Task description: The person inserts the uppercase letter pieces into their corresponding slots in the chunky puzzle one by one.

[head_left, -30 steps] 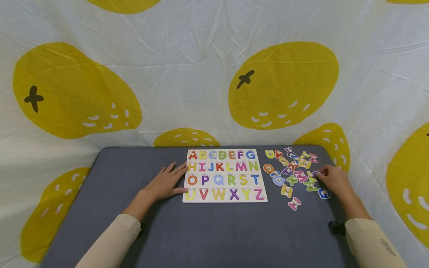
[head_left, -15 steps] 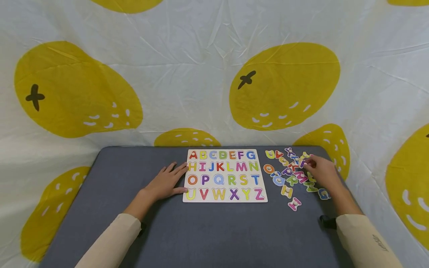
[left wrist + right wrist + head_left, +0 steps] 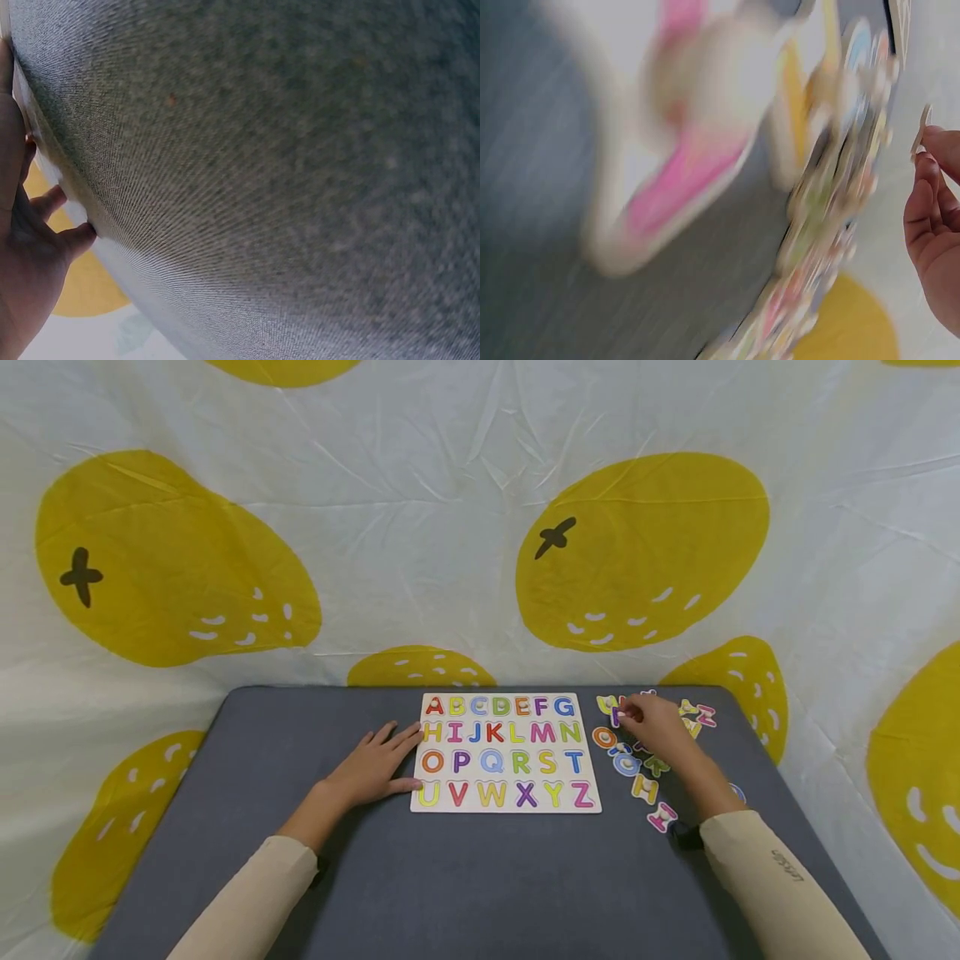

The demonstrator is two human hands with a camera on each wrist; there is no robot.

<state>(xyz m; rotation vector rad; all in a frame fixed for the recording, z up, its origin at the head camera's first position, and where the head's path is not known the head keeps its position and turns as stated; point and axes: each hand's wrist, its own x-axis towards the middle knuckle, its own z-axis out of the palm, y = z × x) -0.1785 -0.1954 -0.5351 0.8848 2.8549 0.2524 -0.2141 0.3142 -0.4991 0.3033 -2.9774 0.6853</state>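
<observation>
My left hand (image 3: 371, 768) lies with fingers spread at the left edge of the white alphabet puzzle board (image 3: 506, 812), fingertips and thumb touching it. Pieces with small knobs sit in the A to E places of its top row; the other places show printed letters. My right hand (image 3: 662, 727) pinches a purple letter F puzzle piece (image 3: 615, 717) between thumb and fingers, just right of the board's upper right corner. In the right wrist view the puzzle piece (image 3: 922, 133) is seen edge-on, above the table. Beneath this hand, loose letter pieces are partly hidden.
Several loose letters lie right of the board, among them an orange O (image 3: 604, 737), a blue Q (image 3: 627, 764), a yellow H (image 3: 644, 788) and a pink I (image 3: 662, 817). The dark grey table (image 3: 480, 885) meets a white curtain (image 3: 420, 568) with yellow fruit prints behind.
My right hand has picked the purple letter F piece from the right of the pile and carried it leftward over the loose letters toward the board. The left hand has stayed in place.
</observation>
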